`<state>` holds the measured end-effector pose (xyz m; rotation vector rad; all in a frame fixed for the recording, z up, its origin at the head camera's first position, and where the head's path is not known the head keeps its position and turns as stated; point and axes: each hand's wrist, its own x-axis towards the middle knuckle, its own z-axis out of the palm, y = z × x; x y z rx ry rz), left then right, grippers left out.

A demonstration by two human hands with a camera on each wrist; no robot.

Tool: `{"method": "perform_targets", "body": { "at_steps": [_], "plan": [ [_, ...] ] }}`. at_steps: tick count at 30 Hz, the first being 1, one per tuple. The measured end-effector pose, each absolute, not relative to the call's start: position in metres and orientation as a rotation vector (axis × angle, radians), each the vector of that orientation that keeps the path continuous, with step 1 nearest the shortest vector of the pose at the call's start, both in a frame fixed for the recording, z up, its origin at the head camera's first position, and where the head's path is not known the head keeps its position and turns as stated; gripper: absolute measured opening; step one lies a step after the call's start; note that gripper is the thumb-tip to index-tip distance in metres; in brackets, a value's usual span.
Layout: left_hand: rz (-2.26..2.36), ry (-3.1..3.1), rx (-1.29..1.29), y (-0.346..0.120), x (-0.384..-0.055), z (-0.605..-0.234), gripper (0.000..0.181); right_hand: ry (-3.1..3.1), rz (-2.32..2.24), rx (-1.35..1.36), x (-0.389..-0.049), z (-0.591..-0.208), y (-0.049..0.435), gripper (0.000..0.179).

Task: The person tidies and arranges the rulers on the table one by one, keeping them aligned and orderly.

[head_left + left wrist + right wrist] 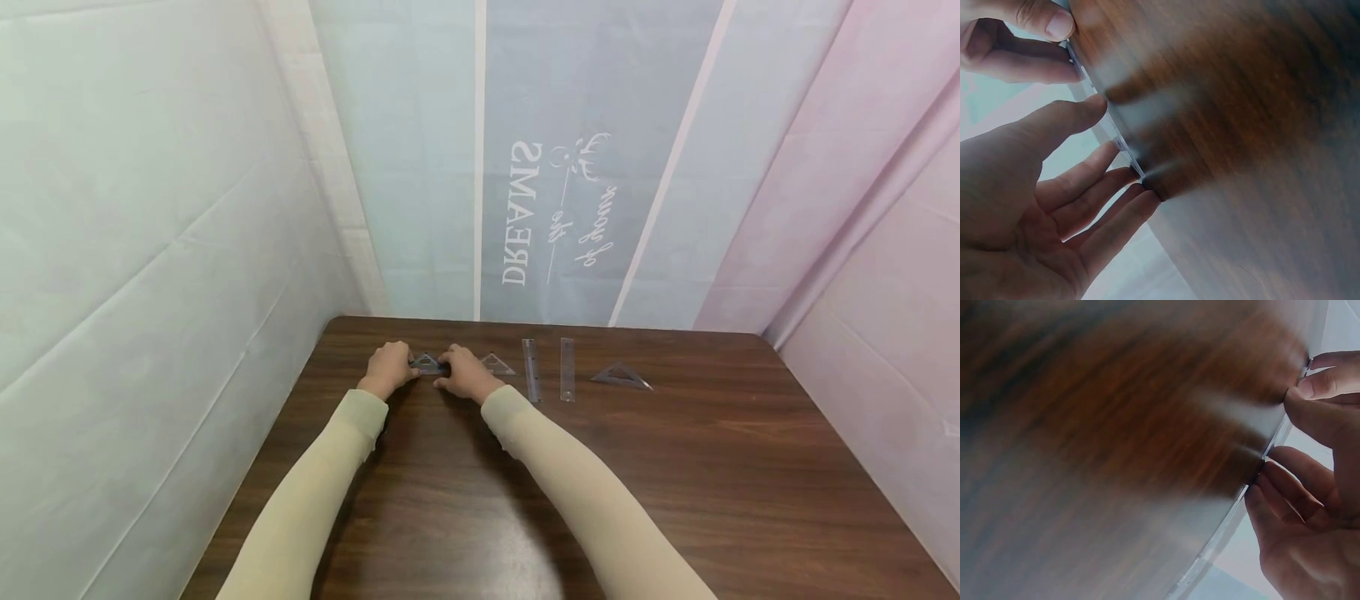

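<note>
A small clear set square (427, 363) lies flat near the far left of the table, its peak pointing away from me. My left hand (387, 369) pinches its left corner between thumb and fingers. At its right corner, my right hand (467, 373) grips with thumb and fingertips. In the left wrist view the left hand (1054, 169) has its thumb on the near edge and its fingers on the far side. The right wrist view shows the right hand (1310, 481) placed likewise. Just beyond the right hand is another clear set square (498, 364), partly covered by it.
Two clear rulers (532, 372) stand lengthwise, side by side, right of the hands; the second ruler (567, 370) is farther right. Beyond them lies a wider clear triangle (621, 376). The dark wooden table (675, 483) meets fabric curtains (420, 208) behind and at both sides.
</note>
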<state>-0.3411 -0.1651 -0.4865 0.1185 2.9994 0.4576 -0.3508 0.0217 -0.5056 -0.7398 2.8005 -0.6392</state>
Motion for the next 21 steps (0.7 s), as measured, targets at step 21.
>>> {"method": "perform_targets", "body": {
  "at_steps": [21],
  "plan": [
    [0.568, 2.922, 0.163, -0.1733, -0.3392, -0.4843, 0.028, 2.79, -0.877, -0.575, -0.3481, -0.5049, 0.0174, 0.028]
  ]
}}
